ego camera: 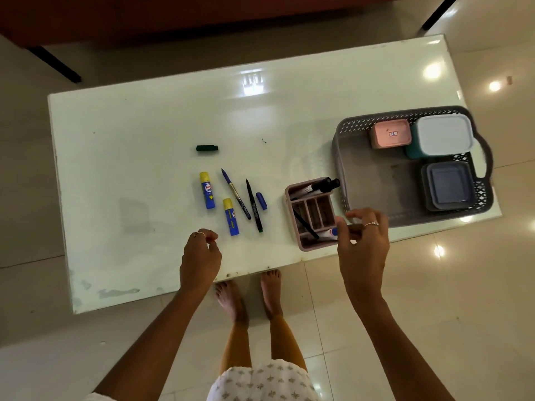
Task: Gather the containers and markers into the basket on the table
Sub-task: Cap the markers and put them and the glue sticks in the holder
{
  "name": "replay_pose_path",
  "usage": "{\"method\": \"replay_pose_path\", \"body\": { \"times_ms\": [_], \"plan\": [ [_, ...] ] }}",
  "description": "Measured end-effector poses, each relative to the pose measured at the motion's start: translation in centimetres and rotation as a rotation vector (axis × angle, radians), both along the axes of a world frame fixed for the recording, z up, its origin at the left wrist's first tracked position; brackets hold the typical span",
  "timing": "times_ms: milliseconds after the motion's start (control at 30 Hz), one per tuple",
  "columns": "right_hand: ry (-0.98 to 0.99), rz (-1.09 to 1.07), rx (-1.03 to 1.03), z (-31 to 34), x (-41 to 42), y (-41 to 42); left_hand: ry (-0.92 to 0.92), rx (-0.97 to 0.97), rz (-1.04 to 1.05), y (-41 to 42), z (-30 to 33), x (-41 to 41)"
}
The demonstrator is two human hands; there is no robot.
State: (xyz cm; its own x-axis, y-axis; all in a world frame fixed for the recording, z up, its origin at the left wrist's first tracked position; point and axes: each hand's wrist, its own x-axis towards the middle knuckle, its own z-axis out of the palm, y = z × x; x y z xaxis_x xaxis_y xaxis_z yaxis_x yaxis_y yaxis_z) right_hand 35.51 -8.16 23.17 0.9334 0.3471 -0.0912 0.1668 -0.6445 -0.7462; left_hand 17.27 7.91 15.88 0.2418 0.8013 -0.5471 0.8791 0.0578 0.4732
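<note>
The grey basket (344, 169) stood at the right end of the white bench (144, 125), holding a pink container (390, 137), a white-lidded teal container (443, 137) and a grey-blue container (447, 186). Just left of it sat a pink divided organiser (314, 211) with markers (321, 185) inside, and the right hand (363, 241) pinched a white marker (328, 233) at its near edge. The left hand (199, 256) hovered loosely curled and empty near two glue sticks (207, 190), two uncapped pens (236, 193) and loose caps (261, 200).
</note>
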Motion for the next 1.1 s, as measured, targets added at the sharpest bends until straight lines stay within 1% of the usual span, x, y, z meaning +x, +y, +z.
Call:
{"method": "replay_pose_path", "body": {
  "times_ms": [133, 200, 300, 400, 600, 800, 1100],
  "plan": [
    [0.012, 0.064, 0.096, 1.4, -0.5, 3.9, -0.023, 0.0, 0.041, 0.6, -0.4, -0.6],
    [0.07, 0.148, 0.076, 1.2, -1.2, 6.2, -0.026, 0.0, 0.052, 0.8, -0.4, -1.0],
    [0.187, 0.334, 0.05, 0.0, -3.0, 9.0, -0.034, 0.003, 0.062, 1.1, -0.6, -1.6],
    [0.212, 0.474, -0.049, -2.4, -4.8, 10.6, -0.031, -0.007, 0.089, 1.7, -0.9, -2.3],
    [0.215, 0.436, -0.28, -8.0, -5.7, 11.8, -0.068, -0.006, 0.117, 3.2, -1.2, -2.5],
    [0.179, 0.513, -0.485, -10.2, -5.5, 12.5, -0.094, -0.013, 0.135, 4.2, -1.4, -1.9],
    [0.19, 0.55, -0.569, -11.3, -5.4, 13.1, -0.069, -0.03, 0.135, 5.0, -2.0, -2.2]
  ]
}}
